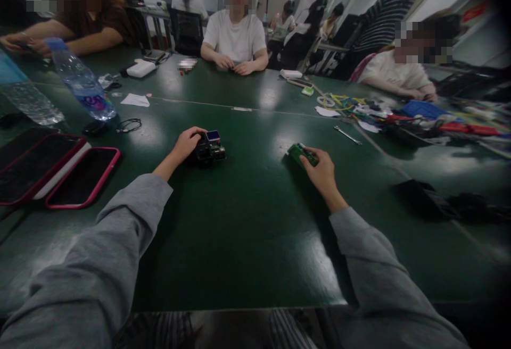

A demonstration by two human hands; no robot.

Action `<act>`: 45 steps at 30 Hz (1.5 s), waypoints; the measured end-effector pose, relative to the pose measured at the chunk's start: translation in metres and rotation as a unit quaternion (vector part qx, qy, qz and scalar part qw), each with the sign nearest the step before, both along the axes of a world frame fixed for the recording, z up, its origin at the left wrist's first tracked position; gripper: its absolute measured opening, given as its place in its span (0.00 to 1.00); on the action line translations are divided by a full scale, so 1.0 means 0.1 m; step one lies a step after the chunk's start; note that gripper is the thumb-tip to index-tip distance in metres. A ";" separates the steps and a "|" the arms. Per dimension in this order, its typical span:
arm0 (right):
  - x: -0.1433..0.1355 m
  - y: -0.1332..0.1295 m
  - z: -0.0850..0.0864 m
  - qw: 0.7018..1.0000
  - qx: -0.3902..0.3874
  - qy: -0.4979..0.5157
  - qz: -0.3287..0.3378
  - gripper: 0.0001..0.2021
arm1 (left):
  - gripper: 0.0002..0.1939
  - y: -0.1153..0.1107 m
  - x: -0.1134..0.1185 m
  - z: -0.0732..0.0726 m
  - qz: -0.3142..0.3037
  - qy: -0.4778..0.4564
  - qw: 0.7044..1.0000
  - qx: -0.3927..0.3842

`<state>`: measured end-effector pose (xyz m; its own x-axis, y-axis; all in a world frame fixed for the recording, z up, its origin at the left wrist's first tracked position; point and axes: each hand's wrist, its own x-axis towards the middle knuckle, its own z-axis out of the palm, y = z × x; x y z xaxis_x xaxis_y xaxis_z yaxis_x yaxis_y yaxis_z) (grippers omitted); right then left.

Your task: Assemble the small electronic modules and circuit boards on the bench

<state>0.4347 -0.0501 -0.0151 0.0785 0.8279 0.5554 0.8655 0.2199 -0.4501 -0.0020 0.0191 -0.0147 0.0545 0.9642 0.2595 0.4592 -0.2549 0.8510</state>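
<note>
My left hand [187, 146] is closed around the left side of a small black device [205, 152], which has a little blue-lit screen tilted up on top and exposed parts at its right. The device is on or just over the green table; I cannot tell which. Farther right, my right hand [321, 172] pinches a green circuit board [297, 152] between thumb and fingers, its far left end sticking out. The board looks slightly raised, with a shadow beneath it. Bare table separates the two hands.
A pink-edged phone [85, 177], a dark red case [40, 163] and water bottles [85, 91] stand or lie at left. A wrench [347, 135], tangled cables [343, 101] and a black object [423, 197] are at right. People sit across the green table [239, 242].
</note>
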 end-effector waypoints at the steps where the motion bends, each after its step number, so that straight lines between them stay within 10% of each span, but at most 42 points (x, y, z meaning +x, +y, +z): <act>1: 0.00 0.00 -0.01 1.000 -0.001 -0.005 0.000 0.20 | 0.15 0.00 0.00 0.00 0.001 -0.001 1.000 -0.001; 45: -0.18 -0.08 -0.01 0.987 -0.057 -0.145 0.044 0.30 | 0.15 0.01 0.01 -0.02 0.009 -0.014 1.000 0.002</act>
<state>0.4168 -0.0580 -0.0166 -0.1453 0.8826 0.4472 0.9409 0.2630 -0.2133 -0.0005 0.0200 -0.0167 0.0304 0.9637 0.2651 0.4396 -0.2511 0.8624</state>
